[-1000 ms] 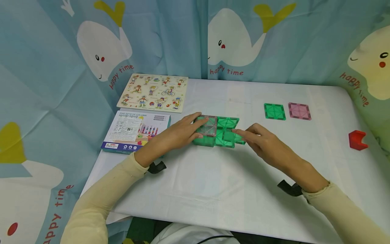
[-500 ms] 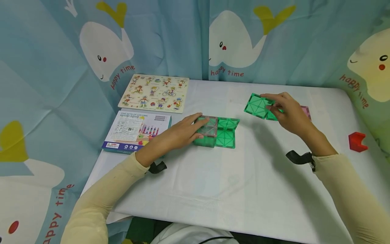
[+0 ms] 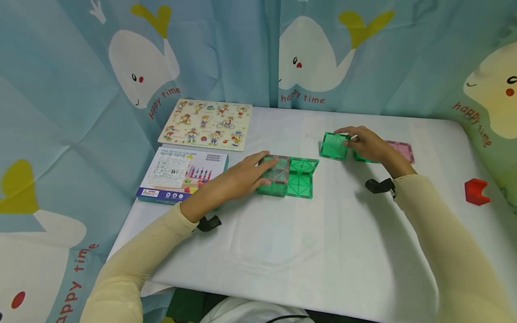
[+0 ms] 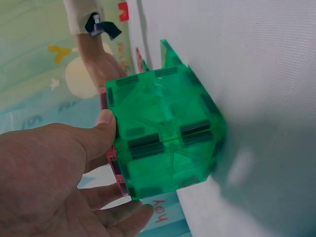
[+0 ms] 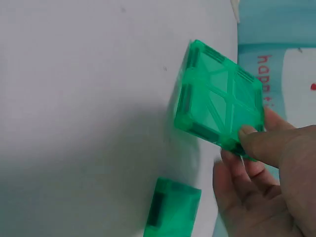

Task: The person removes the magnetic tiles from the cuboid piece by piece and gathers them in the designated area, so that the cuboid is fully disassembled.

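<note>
My left hand (image 3: 244,175) holds a block of translucent magnetic tiles (image 4: 163,133) by its left side. The thumb touches the top edge in the left wrist view, and a finger lies across the pink tile (image 3: 278,168) on top. Green squares form the block's other visible sides, with more green tiles (image 3: 300,185) joined at its right. At the far right of the table, my right hand (image 3: 369,146) pinches a green square magnetic tile (image 5: 222,94) between thumb and fingers. This tile is tilted. A second green tile (image 5: 173,210) lies beneath that hand, partly hidden in the head view.
Another pink tile (image 3: 401,150) lies beyond the right wrist, partly covered. A red notched piece (image 3: 477,192) sits near the right edge. Along the left stand a boxed toy (image 3: 183,172) and a picture puzzle board (image 3: 208,125). A whale-print curtain (image 3: 226,58) backs the table.
My right hand has gone from the right side of the block to the far right, carrying the green tile, then turned it and drawn slightly left. My left hand stays on the block.
</note>
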The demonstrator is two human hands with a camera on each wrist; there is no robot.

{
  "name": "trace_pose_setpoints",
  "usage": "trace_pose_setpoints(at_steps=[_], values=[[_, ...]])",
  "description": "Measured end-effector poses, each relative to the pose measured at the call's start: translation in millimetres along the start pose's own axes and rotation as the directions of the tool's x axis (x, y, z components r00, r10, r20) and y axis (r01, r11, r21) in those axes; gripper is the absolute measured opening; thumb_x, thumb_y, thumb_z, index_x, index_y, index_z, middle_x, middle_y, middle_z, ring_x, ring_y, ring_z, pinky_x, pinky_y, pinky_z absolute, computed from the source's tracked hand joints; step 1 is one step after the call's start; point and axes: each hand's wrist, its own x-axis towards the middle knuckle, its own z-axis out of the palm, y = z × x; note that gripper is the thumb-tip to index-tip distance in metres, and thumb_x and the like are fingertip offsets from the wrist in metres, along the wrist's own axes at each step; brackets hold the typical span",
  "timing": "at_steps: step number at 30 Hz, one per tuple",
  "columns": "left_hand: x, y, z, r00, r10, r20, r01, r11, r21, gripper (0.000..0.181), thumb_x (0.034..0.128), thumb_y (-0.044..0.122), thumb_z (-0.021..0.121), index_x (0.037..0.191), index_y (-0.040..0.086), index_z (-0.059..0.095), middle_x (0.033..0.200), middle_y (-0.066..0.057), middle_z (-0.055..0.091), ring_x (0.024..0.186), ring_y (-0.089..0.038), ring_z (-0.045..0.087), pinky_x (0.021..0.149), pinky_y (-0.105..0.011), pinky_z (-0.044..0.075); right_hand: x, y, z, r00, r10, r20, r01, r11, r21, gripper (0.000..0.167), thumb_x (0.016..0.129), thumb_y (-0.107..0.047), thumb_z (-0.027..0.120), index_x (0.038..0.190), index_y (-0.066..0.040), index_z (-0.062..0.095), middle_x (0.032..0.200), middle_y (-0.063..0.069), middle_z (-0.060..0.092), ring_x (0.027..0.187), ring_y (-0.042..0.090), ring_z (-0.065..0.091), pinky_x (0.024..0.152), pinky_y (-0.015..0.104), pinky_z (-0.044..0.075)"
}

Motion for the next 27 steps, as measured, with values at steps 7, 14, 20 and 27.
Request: trace_pose_setpoints(at_steps=[7,14,20,27], values=[[-0.3,1.2,-0.8,1.000,0.002,-0.001,-0.002,1.000,0.006,0.065,0.1112,0.034,0.054,0.169,0.017,0.028,0.176,-0.015,0.015,0.161,-0.034,0.022,0.127,-0.049,0.031,14.4,7,1,0.992,0.126,0.019,-0.125,0.991,-0.052,0.043,0.112,-0.008,0.050,0.153,0.002,0.046,0.142,0.036,0.044,0.129,0.051,0.046,0.106,0.069,0.038],[0.0,0.5,0.1,1.000,-0.008,0.007,0.008,1.000,0.001,0.065,0.1114,0.035,0.053,0.169,0.018,0.028,0.176,-0.016,0.015,0.162,-0.034,0.020,0.127,-0.050,0.031,23.4,16,8,0.989,0.149,0.022,-0.148,0.988,-0.049,0.038,0.112,-0.008,0.048,0.147,0.008,0.049,0.133,0.038,0.049,0.120,0.048,0.045,0.106,0.068,0.037],[-0.1,0.2,-0.3,1.000,-0.011,0.005,0.011,1.000,-0.009,0.065,0.1113,0.035,0.053,0.169,0.018,0.028,0.176,-0.016,0.015,0.162,-0.034,0.020,0.127,-0.050,0.031,26.4,15,13,0.982,0.186,-0.015,-0.187,0.974,-0.131,0.039,0.112,-0.012,0.049,0.148,0.000,0.053,0.141,0.037,0.044,0.132,0.056,0.037,0.105,0.075,0.028],[-0.3,0.6,-0.8,1.000,-0.012,0.007,0.012,1.000,-0.005,0.065,0.1115,0.036,0.053,0.169,0.019,0.028,0.176,-0.015,0.014,0.162,-0.034,0.020,0.127,-0.050,0.031,17.5,-17,18,0.992,0.055,-0.111,-0.071,0.987,-0.141,0.036,0.113,-0.011,0.047,0.148,-0.002,0.054,0.138,0.033,0.046,0.125,0.052,0.046,0.101,0.069,0.035]])
